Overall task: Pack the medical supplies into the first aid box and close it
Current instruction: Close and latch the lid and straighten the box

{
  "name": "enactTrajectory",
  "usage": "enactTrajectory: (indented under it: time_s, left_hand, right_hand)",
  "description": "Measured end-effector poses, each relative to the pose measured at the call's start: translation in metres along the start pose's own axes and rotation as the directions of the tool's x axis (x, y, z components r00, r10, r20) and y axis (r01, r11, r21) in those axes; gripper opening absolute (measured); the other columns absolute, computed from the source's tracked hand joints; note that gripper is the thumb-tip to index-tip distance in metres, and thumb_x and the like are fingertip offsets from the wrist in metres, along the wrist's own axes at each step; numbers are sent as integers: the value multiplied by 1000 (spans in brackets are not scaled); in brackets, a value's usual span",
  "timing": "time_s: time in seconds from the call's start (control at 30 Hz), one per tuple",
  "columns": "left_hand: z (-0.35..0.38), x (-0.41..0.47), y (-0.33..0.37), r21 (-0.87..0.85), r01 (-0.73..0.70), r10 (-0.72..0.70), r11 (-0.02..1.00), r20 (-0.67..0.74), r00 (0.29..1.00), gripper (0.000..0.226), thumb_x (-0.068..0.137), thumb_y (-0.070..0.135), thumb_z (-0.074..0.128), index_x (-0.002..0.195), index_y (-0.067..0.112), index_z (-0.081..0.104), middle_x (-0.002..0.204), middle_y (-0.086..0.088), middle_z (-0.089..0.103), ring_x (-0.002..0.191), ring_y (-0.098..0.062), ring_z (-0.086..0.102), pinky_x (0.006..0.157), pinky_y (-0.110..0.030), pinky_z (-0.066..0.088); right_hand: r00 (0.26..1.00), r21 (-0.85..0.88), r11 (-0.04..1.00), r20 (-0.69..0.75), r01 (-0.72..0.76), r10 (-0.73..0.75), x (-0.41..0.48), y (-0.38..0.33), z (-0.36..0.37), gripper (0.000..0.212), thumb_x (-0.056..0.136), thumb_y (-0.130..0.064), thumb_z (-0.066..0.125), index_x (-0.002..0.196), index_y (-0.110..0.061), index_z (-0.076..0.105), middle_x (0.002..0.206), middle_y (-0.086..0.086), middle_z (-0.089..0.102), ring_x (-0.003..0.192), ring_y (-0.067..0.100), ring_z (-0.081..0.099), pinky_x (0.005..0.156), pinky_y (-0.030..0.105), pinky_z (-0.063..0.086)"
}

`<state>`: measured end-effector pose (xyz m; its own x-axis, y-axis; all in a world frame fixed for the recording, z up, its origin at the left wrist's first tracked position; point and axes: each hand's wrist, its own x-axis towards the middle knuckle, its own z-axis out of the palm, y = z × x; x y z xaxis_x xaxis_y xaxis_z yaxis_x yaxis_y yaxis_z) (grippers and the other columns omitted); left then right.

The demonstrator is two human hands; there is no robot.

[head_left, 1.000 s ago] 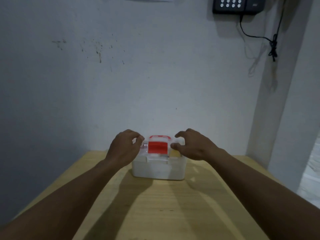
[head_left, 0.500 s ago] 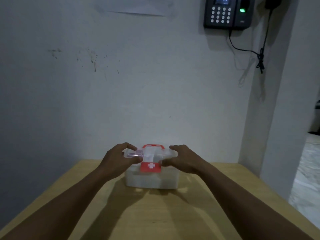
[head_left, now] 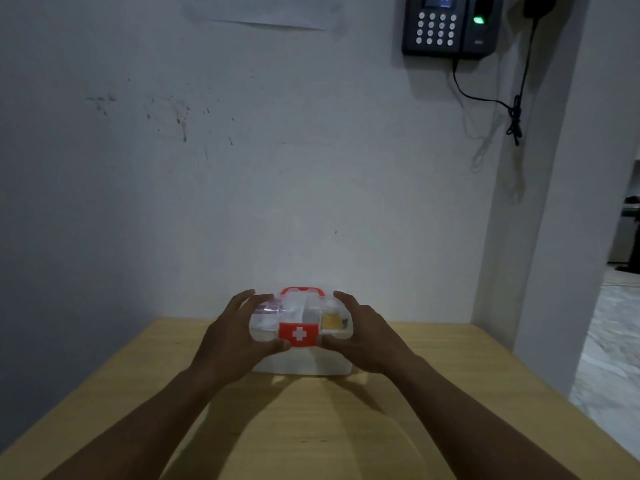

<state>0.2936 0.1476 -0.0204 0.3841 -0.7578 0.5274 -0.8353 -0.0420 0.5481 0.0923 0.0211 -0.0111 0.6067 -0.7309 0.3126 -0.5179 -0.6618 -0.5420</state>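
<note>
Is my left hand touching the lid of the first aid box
Touching. The head view shows the left hand wrapped around the lid's left end, thumb pressed beside the red latch.

I see a pale wooden table (head_left: 450, 393) pushed up against a white wall (head_left: 311, 168), and I take that wall as my landmark. High on the wall, toward its right end, hangs a black keypad terminal (head_left: 450, 26) with rows of white buttons, a lit display and a green light. A black cable (head_left: 485, 98) drops from beneath the terminal and runs right to a knotted bundle. Left of the terminal, at the top of the wall, I make out the lower edge of a sheet of paper (head_left: 259, 12). Brownish scuff marks (head_left: 180, 116) speckle the wall's upper left. Right of the wall stands a white pillar (head_left: 571, 202), and beyond it a marbled floor (head_left: 609, 358).
</note>
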Motion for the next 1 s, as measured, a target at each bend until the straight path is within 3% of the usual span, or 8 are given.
enactTrajectory:
  time_s: [0.17,0.33,0.43,0.63,0.73,0.87,1.0]
  left_hand:
    - [2,0,-1,-6,-18,18,1000,-25,1000,94,56,60,83,138,31,46,149,2,41,124,-19,50,90,-38,52]
    - [0,2,-11,-200,62,-57,978,30,998,102,54,42,92,141,38,37,146,1,42,123,-21,48,95,-42,51]
    - [5,-1,-12,-314,80,-57,946,84,995,91,66,24,88,138,39,34,141,3,50,115,-18,53,84,-39,57]
    - [17,4,2,-330,58,-40,942,61,997,91,66,21,88,141,33,37,129,13,50,110,-14,54,74,-23,56]
    - [28,10,17,-342,50,-34,938,54,998,93,65,20,89,142,32,38,127,12,51,109,-13,53,80,-31,57]
    - [45,21,39,-351,50,-29,935,64,998,94,66,19,88,144,28,37,135,4,53,109,-10,50,82,-27,53]
    - [62,27,53,-355,54,-32,933,67,997,94,67,16,87,144,26,36,139,-2,52,111,-11,49,87,-34,53]
  right_hand:
    - [1000,13,1000,-25,13,-12,-4,-3,0,102,64,-75,69,149,-35,28,139,-1,55,117,19,59,90,32,53]
    - [1000,67,998,15,-12,11,-6,7,-2,99,73,-35,83,150,-35,21,140,-1,54,121,24,58,96,42,53]
    - [1000,84,996,-5,-3,3,-7,10,0,95,77,-23,81,149,-35,22,138,0,55,120,24,59,96,43,53]
    - [999,84,996,-48,-12,16,-7,25,-9,94,77,-22,81,148,-37,21,135,0,56,117,24,60,93,44,56]
    - [997,59,998,-67,-27,31,-6,37,-24,95,77,-21,81,148,-36,21,135,2,57,115,25,61,92,44,56]
    - [995,51,996,-61,-69,73,-4,51,-43,93,78,-19,81,148,-35,22,138,4,55,118,27,60,93,45,55]
    - [994,46,994,-50,-96,98,0,63,-52,92,79,-16,80,148,-33,22,138,4,55,120,28,58,96,46,54]
